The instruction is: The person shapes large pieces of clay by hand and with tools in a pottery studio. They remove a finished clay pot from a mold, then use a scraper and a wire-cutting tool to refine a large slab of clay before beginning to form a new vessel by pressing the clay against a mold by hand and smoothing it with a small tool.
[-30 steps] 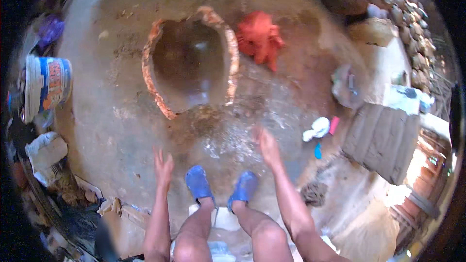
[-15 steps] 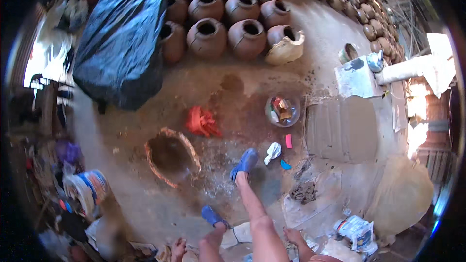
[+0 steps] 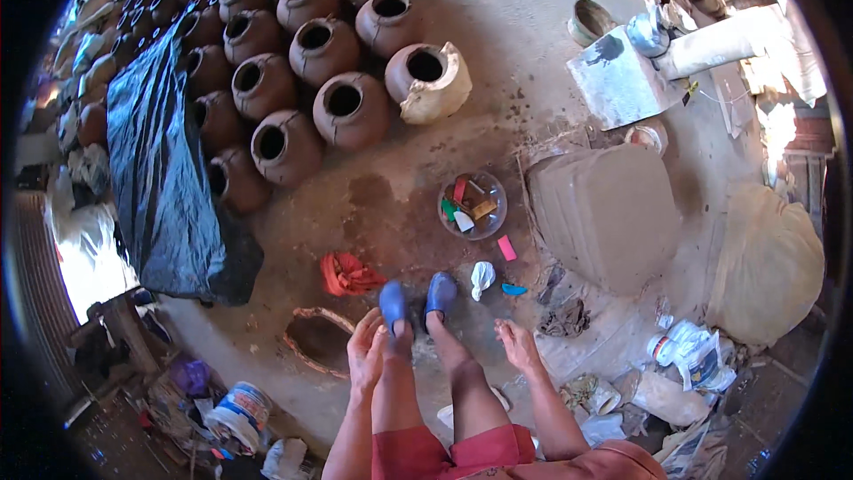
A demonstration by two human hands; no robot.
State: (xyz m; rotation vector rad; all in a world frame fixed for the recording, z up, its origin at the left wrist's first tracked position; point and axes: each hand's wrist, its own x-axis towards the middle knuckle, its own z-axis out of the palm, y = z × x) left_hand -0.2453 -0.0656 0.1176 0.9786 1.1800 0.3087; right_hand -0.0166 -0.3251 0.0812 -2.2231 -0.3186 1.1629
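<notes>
My left hand [image 3: 365, 348] is held out in front of my left thigh, fingers loosely stretched and holding nothing. It is above the right side of a broken-looking clay ring [image 3: 306, 313] on the floor. My right hand [image 3: 517, 344] hangs empty on the other side, its fingers loosely bent and apart. Beyond my blue clogs [image 3: 393, 302] lie a crumpled red-orange cloth [image 3: 352, 275], a white cloth [image 3: 482, 279], a small blue curved piece [image 3: 514, 289] and a pink block [image 3: 506, 248]. A clear round basin [image 3: 472, 205] holds several small coloured tools.
Rows of round clay pots [image 3: 350, 110] fill the far left, beside a dark plastic sheet [image 3: 169, 187]. At right stand a large grey-brown clay block [image 3: 613, 213], a pale box [image 3: 622, 78] and a tan covered mound [image 3: 767, 262]. Buckets [image 3: 238, 413] and rags lie near me.
My view has turned and shifted, showing more of the clay block. Both hands have risen from the lower edge to in front of me. My feet now stand side by side.
</notes>
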